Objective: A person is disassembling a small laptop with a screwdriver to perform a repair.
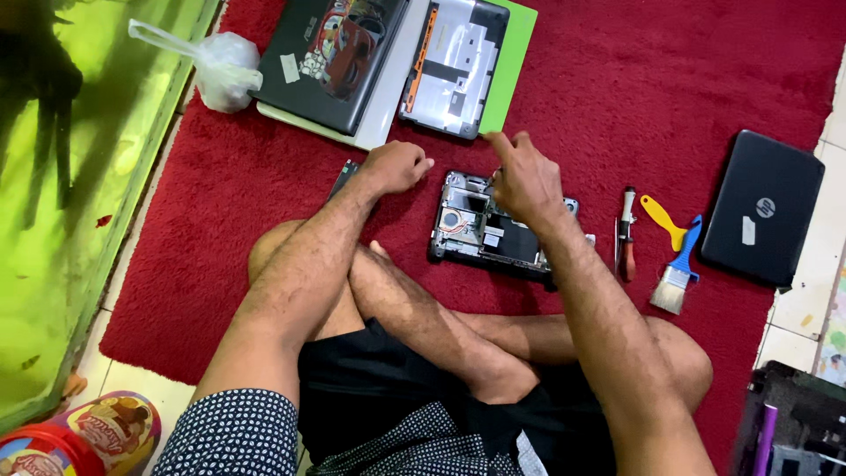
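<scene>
We are sitting cross-legged on a red carpet (670, 79), looking down at an opened laptop base (480, 231) lying just in front of our shins. Our right hand (527, 181) is hovering over the base's right half, fingers bunched together and pointing up-screen, fingertips pinching toward each other; we cannot tell if anything tiny is sitting between them. Our left hand (397, 166) is curled into a loose fist just left of the base, knuckles resting near a small dark green-edged strip (344, 179) on the carpet; whether it is gripping anything is not showing.

The base is showing a round copper-toned fan area at its left and dark board parts under our wrist. Above it a grey laptop cover panel (455, 66) is lying on a green sheet (515, 62), beside a closed laptop with stickers (330, 57). A knotted clear plastic bag (220, 69) is sitting left of that.

Right of the base, a red-handled screwdriver (626, 242), a yellow plastic pry tool (663, 220) and a blue-handled brush (679, 269) are lying near each other. A black closed laptop (762, 207) is lying further right, at the carpet edge.
</scene>
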